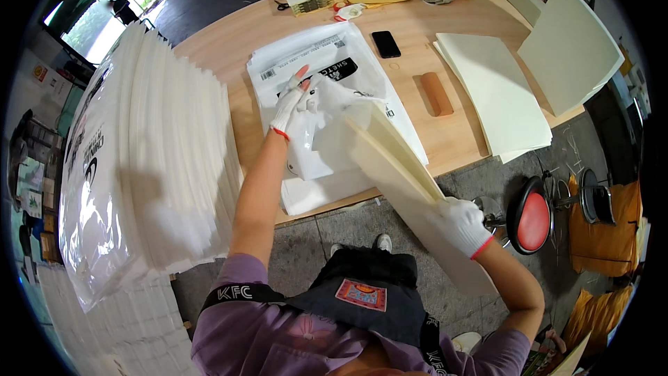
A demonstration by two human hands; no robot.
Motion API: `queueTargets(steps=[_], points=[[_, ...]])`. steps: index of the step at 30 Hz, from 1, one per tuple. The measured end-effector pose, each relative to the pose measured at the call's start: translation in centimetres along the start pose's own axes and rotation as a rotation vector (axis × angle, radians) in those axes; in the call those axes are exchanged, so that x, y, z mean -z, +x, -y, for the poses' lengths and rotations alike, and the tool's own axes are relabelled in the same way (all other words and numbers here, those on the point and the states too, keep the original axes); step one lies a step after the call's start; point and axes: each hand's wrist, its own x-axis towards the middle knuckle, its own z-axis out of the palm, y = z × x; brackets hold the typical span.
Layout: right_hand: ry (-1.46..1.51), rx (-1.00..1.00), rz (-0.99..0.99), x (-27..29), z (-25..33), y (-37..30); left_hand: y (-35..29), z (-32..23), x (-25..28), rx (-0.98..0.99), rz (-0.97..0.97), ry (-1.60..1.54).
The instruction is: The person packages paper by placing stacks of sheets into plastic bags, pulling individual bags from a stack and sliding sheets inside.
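The person wears white gloves with red edges at the wrist. The right hand is closed around a cream paper stack, and this grip is on its near part, beyond the edge of the tabletop. The paper stack is tilted; its far end is over the tabletop, at the clear plastic bag. I cannot tell how far this end is inside the bag.

The left hand is at the left side of the plastic bag, with its fingers pointing away from the person. Whether the left grip is closed on the film, I cannot tell. Under the bag lies a flat pile of white bags with black printing.

Beyond this pile, to its right, there is a black phone, and nearer to the person a brown block. More cream sheets lie flat to the right of the block. On the person's left stands a tall pile of white packages. A red stool is on the right, below the tabletop.
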Motion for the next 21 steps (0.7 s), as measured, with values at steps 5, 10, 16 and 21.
queueTargets(steps=[5, 10, 16, 21], points=[[0.095, 0.021, -0.214, 2.7, -1.6, -2.4, 1.1, -0.1, -1.4, 0.035, 0.074, 0.455], [0.218, -0.167, -0.296, 6.0, 1.9, -1.2, -0.4, -4.5, -7.3, -0.089, 0.073, 0.665], [-0.066, -0.047, 0.160, 8.6, 4.4, 8.7, -7.9, -2.5, -16.2, -0.491, 0.170, 1.174], [-0.093, 0.025, 0.243, 9.7, 5.7, 14.1, -17.5, 4.1, -19.3, -0.632, 0.334, 1.100]])
